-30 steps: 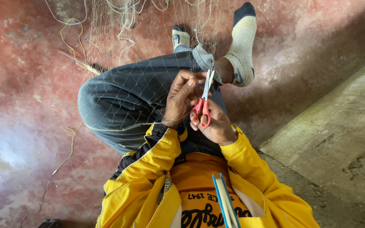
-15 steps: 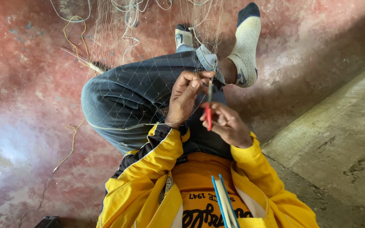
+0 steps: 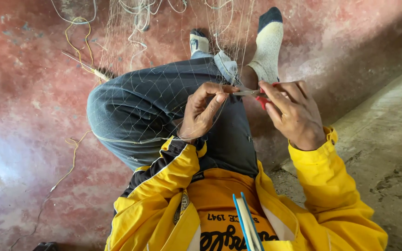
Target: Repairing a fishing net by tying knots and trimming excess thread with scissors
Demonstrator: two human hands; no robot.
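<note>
I sit on a reddish floor with a fine white fishing net (image 3: 138,95) draped over my bent knee in dark jeans. My left hand (image 3: 202,111) pinches strands of the net between thumb and fingers just above my thigh. My right hand (image 3: 293,114) grips red-handled scissors (image 3: 253,94), the metal blades lying level and pointing left toward my left fingertips. The two hands are a few centimetres apart. My yellow jacket sleeves cover both forearms.
My feet in white socks (image 3: 268,44) rest ahead against the floor. Loose yellow and white cords (image 3: 77,44) trail over the floor at the upper left. A grey concrete strip (image 3: 387,139) runs along the right. A blue-edged flat item (image 3: 247,225) sticks out at my chest.
My right hand has moved right and turned the scissors from upright to level, blades now pointing at my left fingers. My left hand stays on the net.
</note>
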